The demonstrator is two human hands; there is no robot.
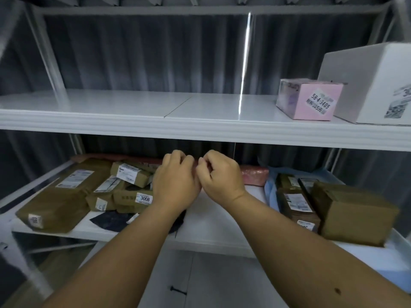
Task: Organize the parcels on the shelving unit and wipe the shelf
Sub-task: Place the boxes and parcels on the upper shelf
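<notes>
My left hand and my right hand are side by side over the middle of the lower shelf, knuckles touching and fingers curled in. I see nothing held in either hand. Just behind them a pink padded parcel lies along the back of the shelf, partly hidden. To the left is a heap of brown parcels, one labelled 3008, beside a large flat brown parcel. More brown boxes sit on the right. A dark cloth lies under my left forearm.
The upper shelf carries a pink box and a large white box at its right end. A blue bag lies under the right-hand boxes. Grey corrugated wall behind; shelf uprights stand at both sides.
</notes>
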